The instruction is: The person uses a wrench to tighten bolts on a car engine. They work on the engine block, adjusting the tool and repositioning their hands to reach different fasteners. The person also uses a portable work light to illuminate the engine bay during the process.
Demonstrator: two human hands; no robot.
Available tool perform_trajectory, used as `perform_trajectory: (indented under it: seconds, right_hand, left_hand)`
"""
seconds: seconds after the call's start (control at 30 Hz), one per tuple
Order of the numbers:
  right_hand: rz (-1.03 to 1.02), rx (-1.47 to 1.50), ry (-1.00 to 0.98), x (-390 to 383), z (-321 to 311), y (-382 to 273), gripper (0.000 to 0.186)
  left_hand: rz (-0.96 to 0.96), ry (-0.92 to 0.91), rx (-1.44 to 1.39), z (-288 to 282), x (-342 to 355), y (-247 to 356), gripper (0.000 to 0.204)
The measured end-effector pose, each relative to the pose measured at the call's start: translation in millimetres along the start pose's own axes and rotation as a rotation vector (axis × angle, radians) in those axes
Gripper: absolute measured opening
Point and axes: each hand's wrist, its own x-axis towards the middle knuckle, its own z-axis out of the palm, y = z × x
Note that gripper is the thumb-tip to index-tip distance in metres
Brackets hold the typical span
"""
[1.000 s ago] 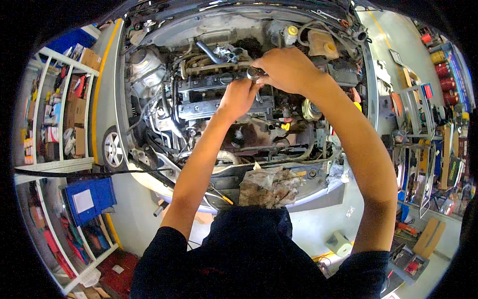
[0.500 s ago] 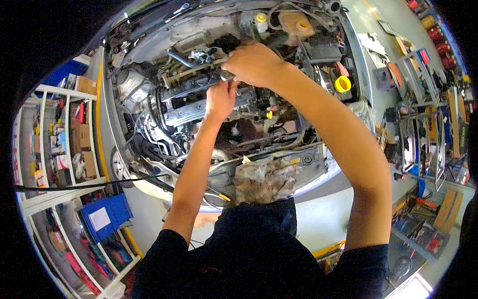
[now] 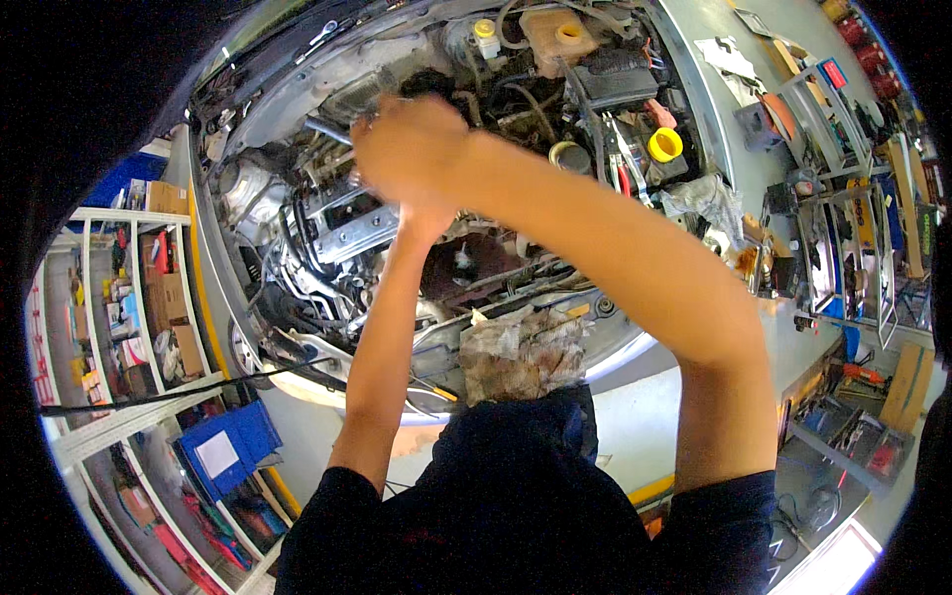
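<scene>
My right hand [image 3: 412, 149] reaches across over the engine, curled and smeared by motion, so its fingers and anything in them cannot be made out. Just below it, and mostly covered by it, is my left hand [image 3: 423, 220]; only the wrist and the back of the hand show. Both are above the engine [image 3: 359, 234], close to its long metal top. A blue hose [image 3: 327, 129] runs beside my right hand on the far left side.
A stained cloth [image 3: 521, 357] lies over the front edge of the car. Pliers [image 3: 623, 164] and a yellow open-topped cup [image 3: 664, 145] sit at the right of the engine bay. Shelving [image 3: 144, 213] stands left, a tool cart [image 3: 828, 149] right.
My right hand has shifted left and now covers most of my left hand. The round metal piece seen between the hands before is hidden. The whole view has turned slightly.
</scene>
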Motion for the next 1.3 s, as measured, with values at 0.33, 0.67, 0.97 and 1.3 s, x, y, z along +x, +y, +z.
perform_trajectory:
  seconds: [0.33, 0.67, 0.97, 1.3]
  right_hand:
    - [0.172, 0.094, -0.177, 25.9, -5.2, 22.4, 0.034]
    - [0.131, -0.099, -0.186, 29.1, -11.4, 38.1, 0.044]
    - [0.116, -0.152, -0.169, 21.5, -6.2, 33.4, 0.05]
    - [0.141, -0.045, -0.26, 3.4, 1.3, 36.6, 0.041]
  left_hand:
    - [0.084, -0.02, 0.179, -19.4, 22.2, 38.1, 0.022]
    - [0.136, 0.042, 0.226, -22.6, 2.2, 29.6, 0.035]
    - [0.112, 0.033, 0.282, 1.1, -7.0, 16.4, 0.043]
    - [0.054, 0.104, 0.235, -28.6, 9.0, 38.7, 0.027]
